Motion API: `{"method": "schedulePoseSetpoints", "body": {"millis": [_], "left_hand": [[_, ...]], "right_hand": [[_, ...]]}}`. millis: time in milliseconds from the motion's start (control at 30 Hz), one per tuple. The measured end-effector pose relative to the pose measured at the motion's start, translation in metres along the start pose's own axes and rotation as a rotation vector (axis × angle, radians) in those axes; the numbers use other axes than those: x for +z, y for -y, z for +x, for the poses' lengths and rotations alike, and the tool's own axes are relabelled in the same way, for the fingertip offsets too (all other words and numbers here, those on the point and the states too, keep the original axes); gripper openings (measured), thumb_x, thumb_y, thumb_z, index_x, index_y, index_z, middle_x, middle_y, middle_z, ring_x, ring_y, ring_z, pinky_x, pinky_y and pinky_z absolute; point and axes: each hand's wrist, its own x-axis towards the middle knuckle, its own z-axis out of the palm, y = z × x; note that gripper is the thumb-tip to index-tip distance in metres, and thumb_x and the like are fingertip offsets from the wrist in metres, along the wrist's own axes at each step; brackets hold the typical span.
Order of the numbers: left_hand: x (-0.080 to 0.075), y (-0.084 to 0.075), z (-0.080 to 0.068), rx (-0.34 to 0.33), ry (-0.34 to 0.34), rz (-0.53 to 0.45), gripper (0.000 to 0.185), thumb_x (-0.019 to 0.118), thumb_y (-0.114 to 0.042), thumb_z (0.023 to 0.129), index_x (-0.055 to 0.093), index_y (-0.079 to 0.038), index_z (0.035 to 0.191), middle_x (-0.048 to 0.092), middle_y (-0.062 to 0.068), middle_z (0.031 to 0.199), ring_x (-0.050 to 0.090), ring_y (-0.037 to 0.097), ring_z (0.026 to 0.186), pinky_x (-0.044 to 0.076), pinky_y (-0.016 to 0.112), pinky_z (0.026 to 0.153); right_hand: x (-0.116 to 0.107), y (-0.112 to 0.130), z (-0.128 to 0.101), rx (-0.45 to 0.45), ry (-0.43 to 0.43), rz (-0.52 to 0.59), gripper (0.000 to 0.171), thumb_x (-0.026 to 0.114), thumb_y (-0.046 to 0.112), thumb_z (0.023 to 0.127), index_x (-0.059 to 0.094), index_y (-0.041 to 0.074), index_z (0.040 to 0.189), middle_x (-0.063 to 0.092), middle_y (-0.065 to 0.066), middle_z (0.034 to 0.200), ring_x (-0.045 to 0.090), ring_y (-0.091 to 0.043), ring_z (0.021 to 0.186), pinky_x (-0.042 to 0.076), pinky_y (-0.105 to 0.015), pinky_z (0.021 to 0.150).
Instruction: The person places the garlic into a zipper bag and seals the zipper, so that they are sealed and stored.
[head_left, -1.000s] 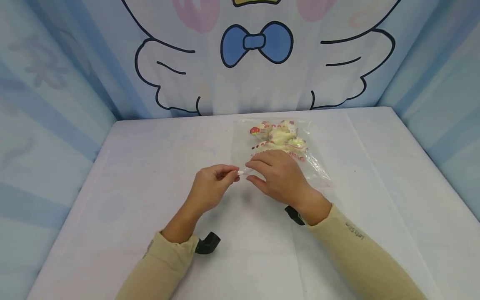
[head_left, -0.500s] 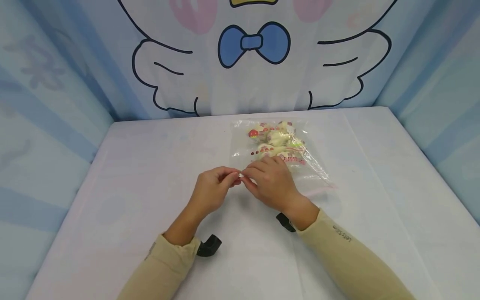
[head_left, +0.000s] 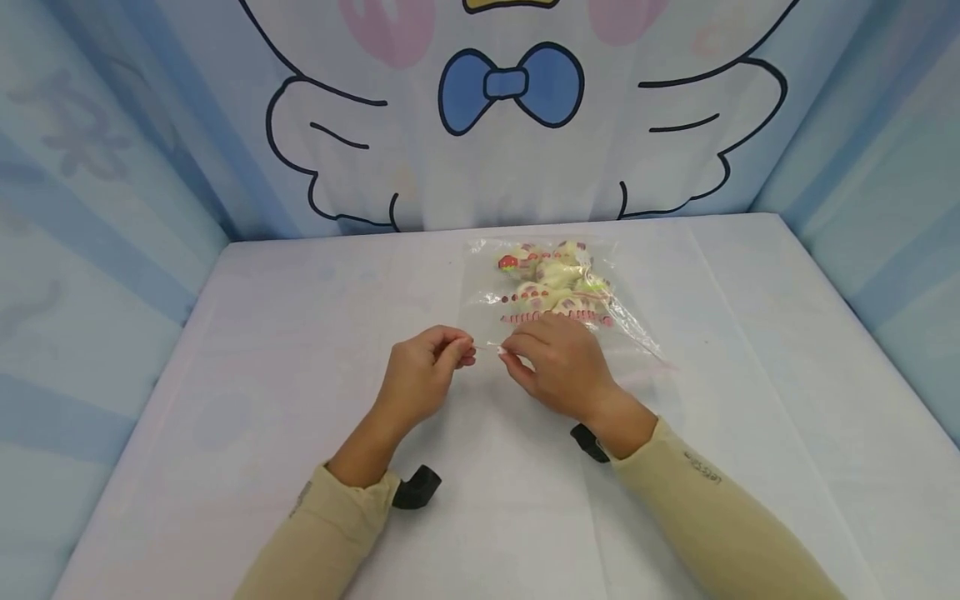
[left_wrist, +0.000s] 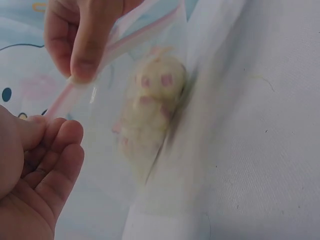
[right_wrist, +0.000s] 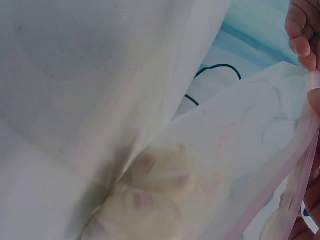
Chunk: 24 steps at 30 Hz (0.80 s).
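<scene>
Left hand [head_left: 420, 379] and right hand [head_left: 558, 362] meet at the near edge of a clear zip bag [head_left: 558, 296], each pinching its pink-striped seal strip [left_wrist: 107, 55] between thumb and fingertips, a short length of strip stretched between them. The bag lies on the white table [head_left: 247, 400] just beyond the right hand's knuckles, holding cream plush toys [head_left: 551, 279] with red markings. Both wrists carry black camera mounts [head_left: 416, 487].

My right hand [head_left: 558, 367] covers the near edge of the zip bag [head_left: 558, 287]; the cream toys [left_wrist: 150, 115] inside blur, perhaps plush, and my right fingertips [right_wrist: 300, 35] are cropped.
</scene>
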Motion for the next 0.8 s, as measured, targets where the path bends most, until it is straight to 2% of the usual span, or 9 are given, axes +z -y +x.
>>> {"method": "schedulePoseSetpoints", "body": {"millis": [133, 333, 600, 800], "left_hand": [[-0.001, 0.0, 0.001, -0.018, -0.009, -0.008, 0.015, 0.064, -0.013, 0.1, 0.07, 0.001, 0.1, 0.073, 0.008, 0.088, 0.072, 0.018, 0.081, 0.058, 0.031, 0.076], [-0.002, 0.001, 0.001, -0.032, -0.015, -0.016, 0.015, 0.062, -0.012, 0.1, 0.07, 0.001, 0.101, 0.073, 0.009, 0.09, 0.071, 0.018, 0.082, 0.058, 0.031, 0.076], [-0.006, 0.002, 0.002, -0.029, -0.055, -0.001, 0.015, 0.062, -0.01, 0.101, 0.069, 0.002, 0.103, 0.072, 0.01, 0.092, 0.07, 0.02, 0.084, 0.058, 0.033, 0.078], [-0.006, 0.004, 0.002, -0.047, -0.067, -0.013, 0.014, 0.062, -0.01, 0.1, 0.07, 0.002, 0.102, 0.071, 0.01, 0.091, 0.07, 0.019, 0.083, 0.058, 0.033, 0.077]], "right_hand": [[-0.002, -0.007, -0.008, -0.001, -0.024, 0.013, 0.014, 0.084, 0.012, 0.078, 0.073, 0.006, 0.083, 0.071, -0.003, 0.083, 0.066, -0.024, 0.075, 0.056, -0.037, 0.068], [-0.009, -0.014, -0.02, 0.029, -0.009, 0.009, 0.016, 0.085, 0.01, 0.076, 0.074, 0.005, 0.086, 0.072, -0.006, 0.085, 0.069, -0.025, 0.08, 0.058, -0.039, 0.073], [-0.019, -0.024, -0.034, 0.041, -0.033, 0.023, 0.018, 0.085, 0.002, 0.072, 0.073, 0.002, 0.087, 0.071, -0.009, 0.085, 0.066, -0.027, 0.078, 0.057, -0.041, 0.07], [-0.025, -0.031, -0.044, 0.042, -0.042, 0.062, 0.011, 0.076, 0.001, 0.078, 0.071, 0.0, 0.088, 0.069, -0.011, 0.087, 0.063, -0.03, 0.08, 0.056, -0.042, 0.07]]}}
